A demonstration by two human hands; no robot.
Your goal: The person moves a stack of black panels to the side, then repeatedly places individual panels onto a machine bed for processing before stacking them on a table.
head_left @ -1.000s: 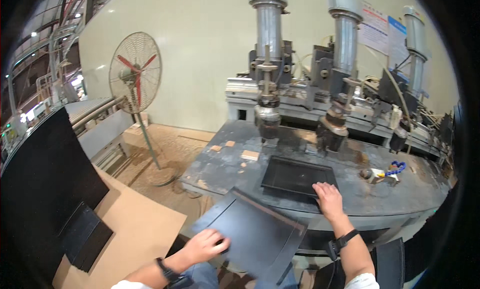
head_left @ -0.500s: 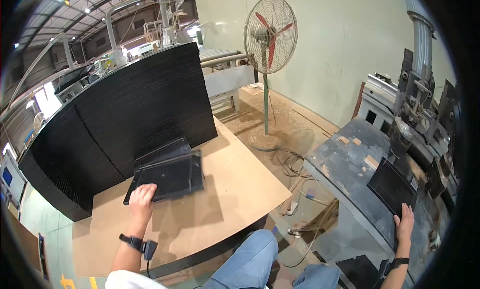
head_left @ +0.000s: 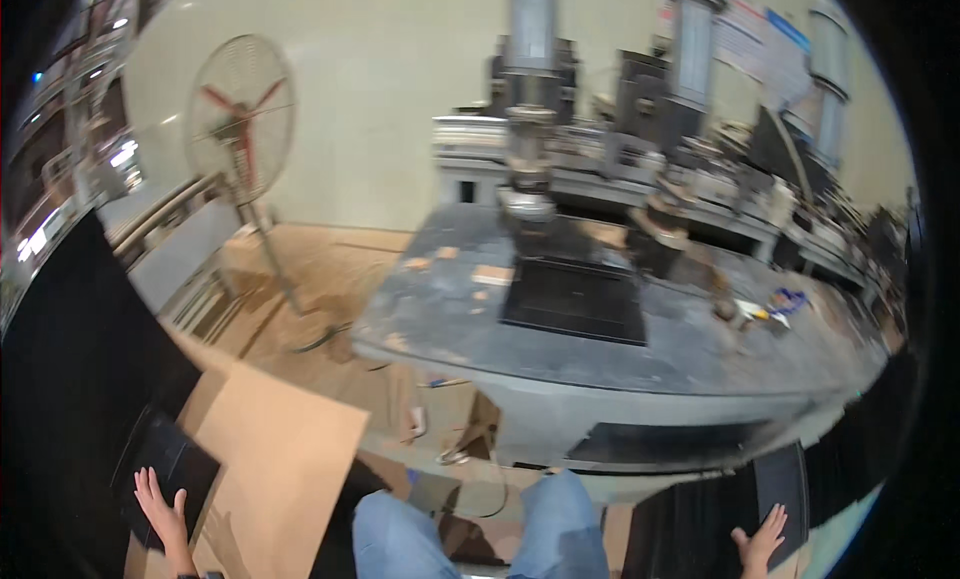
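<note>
At the lower left, my left hand [head_left: 163, 507] has its fingers spread over a black rectangular panel [head_left: 192, 469], which lies on the tan board by the black stack. I cannot tell whether the hand touches it. My right hand [head_left: 762, 541], fingers also apart, is at the lower right against another black panel [head_left: 780, 479] on top of dark stacked pieces. A third black panel [head_left: 575, 301] with a raised border rests on the grey machine table, under the machine's heads, with no hand on it. The picture is blurred by motion.
Vertical machine heads [head_left: 530, 169] stand along the back of the grey table [head_left: 430, 319], with wood scraps [head_left: 492, 275] on it. A tall black stack [head_left: 85, 329] rises at left beside the tan board [head_left: 290, 429]. A caged fan [head_left: 240, 119] and floor cables are beyond.
The view has swung right. My left hand has let go of the panel it held, which now lies down. My right hand has left the machine-table panel for the one at lower right.
</note>
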